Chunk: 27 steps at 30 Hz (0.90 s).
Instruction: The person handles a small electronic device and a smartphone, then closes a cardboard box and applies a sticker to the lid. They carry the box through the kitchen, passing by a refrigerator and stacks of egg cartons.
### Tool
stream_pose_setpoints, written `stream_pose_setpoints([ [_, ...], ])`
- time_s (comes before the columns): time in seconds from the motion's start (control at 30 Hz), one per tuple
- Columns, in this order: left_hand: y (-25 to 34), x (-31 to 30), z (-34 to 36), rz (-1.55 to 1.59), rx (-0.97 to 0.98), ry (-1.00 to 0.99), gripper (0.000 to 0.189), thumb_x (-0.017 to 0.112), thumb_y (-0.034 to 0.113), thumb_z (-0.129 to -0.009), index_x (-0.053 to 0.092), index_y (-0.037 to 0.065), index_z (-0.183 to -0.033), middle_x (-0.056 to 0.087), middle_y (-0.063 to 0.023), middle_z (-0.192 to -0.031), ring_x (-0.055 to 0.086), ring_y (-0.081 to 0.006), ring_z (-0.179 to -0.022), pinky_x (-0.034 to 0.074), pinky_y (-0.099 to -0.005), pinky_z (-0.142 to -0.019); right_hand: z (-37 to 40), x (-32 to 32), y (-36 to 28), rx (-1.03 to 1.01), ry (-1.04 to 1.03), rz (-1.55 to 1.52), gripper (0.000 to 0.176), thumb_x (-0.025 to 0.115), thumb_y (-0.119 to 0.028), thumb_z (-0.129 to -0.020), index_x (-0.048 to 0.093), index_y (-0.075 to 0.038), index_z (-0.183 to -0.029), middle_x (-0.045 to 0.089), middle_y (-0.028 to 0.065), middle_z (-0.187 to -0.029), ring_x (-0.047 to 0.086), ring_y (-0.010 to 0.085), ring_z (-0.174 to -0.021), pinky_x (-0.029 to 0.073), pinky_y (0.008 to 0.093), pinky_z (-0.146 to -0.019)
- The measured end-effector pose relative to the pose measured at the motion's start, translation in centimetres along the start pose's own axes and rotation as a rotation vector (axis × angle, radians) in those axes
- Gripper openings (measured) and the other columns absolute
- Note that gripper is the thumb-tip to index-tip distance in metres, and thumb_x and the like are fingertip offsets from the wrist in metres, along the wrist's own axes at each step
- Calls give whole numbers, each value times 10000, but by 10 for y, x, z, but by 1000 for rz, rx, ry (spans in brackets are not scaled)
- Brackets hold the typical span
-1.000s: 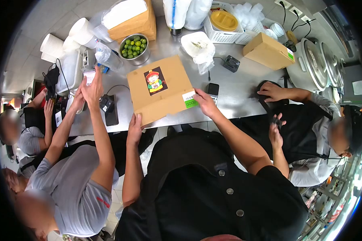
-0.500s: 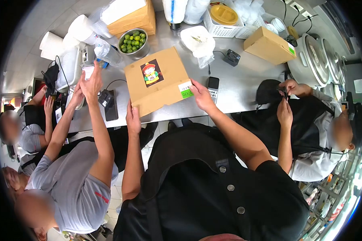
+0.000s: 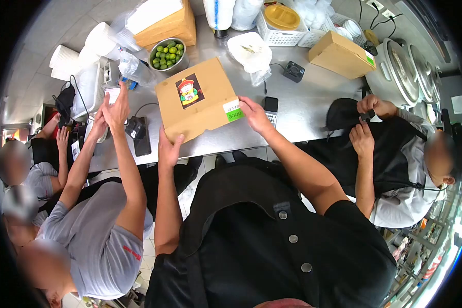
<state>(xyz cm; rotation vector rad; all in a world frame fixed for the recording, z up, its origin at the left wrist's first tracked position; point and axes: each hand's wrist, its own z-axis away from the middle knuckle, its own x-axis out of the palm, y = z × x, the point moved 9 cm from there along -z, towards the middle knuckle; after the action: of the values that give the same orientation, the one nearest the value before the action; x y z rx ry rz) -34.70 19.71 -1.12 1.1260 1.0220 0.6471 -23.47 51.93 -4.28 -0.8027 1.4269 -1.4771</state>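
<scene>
Between my two hands is a brown cardboard box (image 3: 200, 115) with a cartoon-figure sticker on its top and a white and green label reading GOOD at its right corner. My left hand (image 3: 169, 147) grips the box's near left corner, thumb on the near face. At the right corner my right hand (image 3: 255, 115) holds it beside the label, fingers partly hidden by the box. Just right of that hand lies a dark handheld device with a keypad (image 3: 271, 111) on the steel counter (image 3: 303, 115).
Behind the box sit a metal bowl of green limes (image 3: 168, 55), a white plastic bag (image 3: 250, 51) and a black charger (image 3: 294, 72). Another cardboard box (image 3: 342, 54) lies near large lidded pots (image 3: 395, 69). Co-workers stand close on both sides; one on the left holds a phone.
The box has shifted slightly left and tilted, showing more of its near side. Both my hands keep hold of it. The right co-worker's hands have moved slightly.
</scene>
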Motion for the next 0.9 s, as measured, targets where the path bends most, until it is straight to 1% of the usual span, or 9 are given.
stream_pose_setpoints([
  [0.07,64,-8,6,-473,158,129,949,873,320,-805,387,16,-1560,444,-236,-1569,470,-368,-1428,412,-458,-1145,-9,-1,10,31,-14,-127,423,517,-294,-1076,621,-13,-1374,688,155,-1310,634,245,-1213,458,342,-1057],
  [0.13,112,15,8,-795,384,53,1097,936,341,-678,375,86,-1587,351,-206,-1641,380,-387,-1492,357,-557,-1186,-8,-3,5,53,-31,-288,447,514,-272,-1062,619,25,-1380,682,132,-1324,621,207,-1200,443,326,-1066],
  [0.17,124,24,5,-805,368,61,1097,936,341,-678,375,86,-1587,351,-206,-1641,380,-387,-1492,357,-557,-1186,-17,-8,21,58,4,-264,446,513,-133,-992,607,24,-1399,676,155,-1341,619,237,-1238,443,349,-1086],
  [0.23,130,73,-5,-998,337,-209,1123,934,331,-667,350,198,-1617,328,-168,-1663,359,-389,-1509,302,-613,-1216,-36,-8,40,35,-13,-251,527,486,-12,-894,589,41,-1408,663,167,-1375,612,261,-1284,450,373,-1100],
  [0.3,131,105,-15,-1001,396,-260,1066,908,307,-707,355,224,-1615,312,-153,-1673,345,-416,-1511,297,-641,-1208,-52,-3,43,63,-100,-280,603,470,49,-830,581,18,-1422,660,171,-1397,629,281,-1285,469,378,-1091],
  [0.47,121,153,-29,-1086,490,-336,880,794,202,-837,368,247,-1606,294,-142,-1679,308,-510,-1502,300,-695,-1183,-52,1,2,17,-196,252,554,663,-41,-858,607,-66,-1409,722,164,-1280,700,301,-1159,543,362,-969],
  [0.53,119,156,-31,-1080,502,-365,703,605,152,-930,396,226,-1596,311,-164,-1673,324,-578,-1462,287,-736,-1156,-47,-2,-10,-72,-160,465,448,718,-109,-864,665,-69,-1308,752,169,-1161,720,354,-1068,569,405,-911],
  [0.7,86,169,-29,-1148,497,-363,761,607,104,-912,362,254,-1617,269,-142,-1699,285,-574,-1487,290,-746,-1146,-52,1,4,-184,-39,739,203,687,-163,-854,734,-79,-1033,735,221,-998,702,438,-945,571,517,-819],
  [0.9,63,175,-21,-1236,587,-293,740,599,115,-923,374,246,-1616,264,-143,-1703,272,-566,-1494,276,-729,-1160,-44,8,-4,-195,-128,816,232,639,-192,-888,743,-63,-1050,740,210,-962,698,455,-907,561,527,-849],
])
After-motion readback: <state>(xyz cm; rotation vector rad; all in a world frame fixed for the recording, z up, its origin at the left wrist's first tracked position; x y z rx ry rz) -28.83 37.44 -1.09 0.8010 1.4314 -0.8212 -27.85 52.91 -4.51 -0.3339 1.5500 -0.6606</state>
